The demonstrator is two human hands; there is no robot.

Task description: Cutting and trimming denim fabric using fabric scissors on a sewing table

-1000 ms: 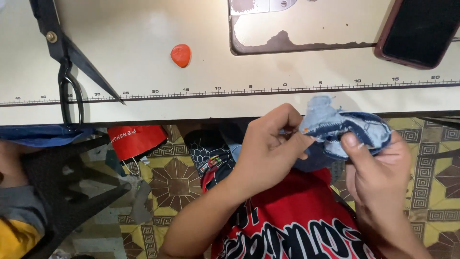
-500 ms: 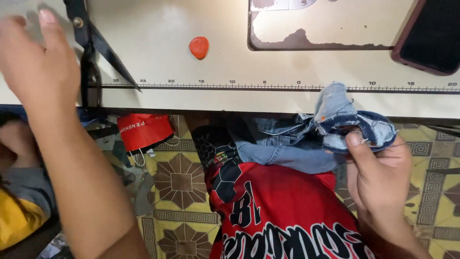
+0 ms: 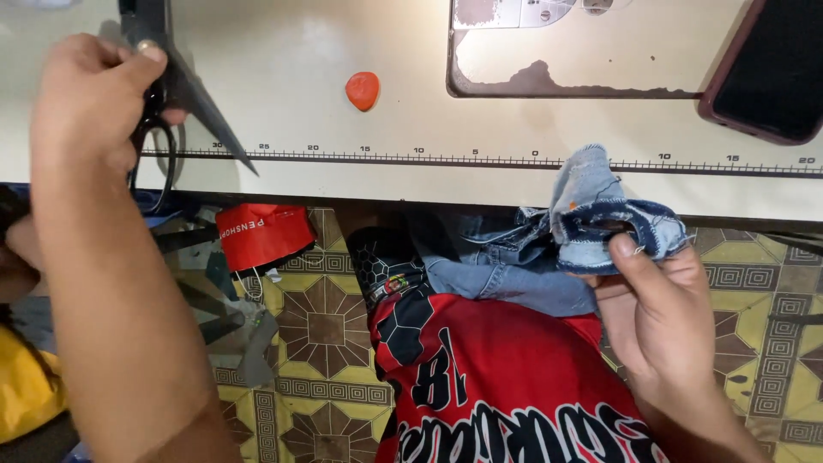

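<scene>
Closest to you is your lap: the red and black printed jersey point(image 3: 506, 386) with a crumpled bundle of blue denim point(image 3: 506, 274) lying across it, hanging off the front edge of the worktop. Your right hand point(image 3: 660, 317) has a small scrap of pale and dark blue denim point(image 3: 600, 214) pinched at the worktop's edge, thumb pressed on top and fingers curled under, so that grip is closed tight on the fabric. Down on the patterned tile floor to your left there's a red cloth bag point(image 3: 261, 233) tucked under the worktop.

Up on the cream worktop point(image 3: 343, 129), your left hand point(image 3: 90, 99) is wrapped around the handles of the big black metal scissors point(image 3: 171, 94), fingers folded over the loops, blades pointing toward the printed ruler strip along the edge. The scissors look like they're lying flat on the surface, but I can't tell for sure. Further back sits a small orange piece of tailor's chalk point(image 3: 363, 89), and at the far right a dark phone in a maroon case point(image 3: 767, 73).
</scene>
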